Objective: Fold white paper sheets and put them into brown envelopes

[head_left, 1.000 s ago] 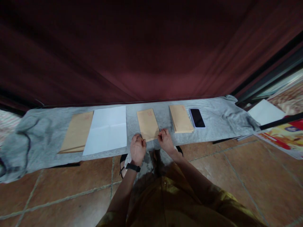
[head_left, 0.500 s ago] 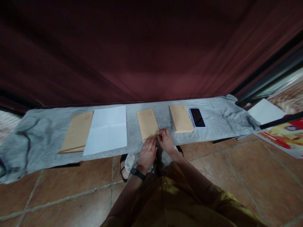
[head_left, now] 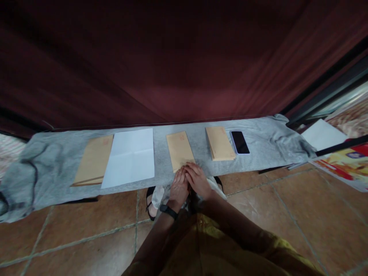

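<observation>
A brown paper envelope (head_left: 179, 147) with a small red print lies on the grey cloth in front of me. My left hand (head_left: 178, 188), with a dark band at its wrist, rests flat on the envelope's near end, fingers stretched out. Beside it my right hand (head_left: 199, 181) lies with its fingers extended over the same end, its fingertips meeting those of the left. Both hands are open and cover the near edge of the envelope, so that edge is hidden.
A grey cloth (head_left: 258, 142) covers the narrow surface. White paper (head_left: 130, 159) with fold creases and brown envelopes (head_left: 93, 159) lie to the left. To the right are a stack of envelopes (head_left: 219, 143) and a phone (head_left: 240, 142). A dark red curtain (head_left: 184, 76) hangs behind.
My right hand has gone from pinching at the envelope's near right corner to lying with extended fingers against my left hand. The left hand has barely moved.
</observation>
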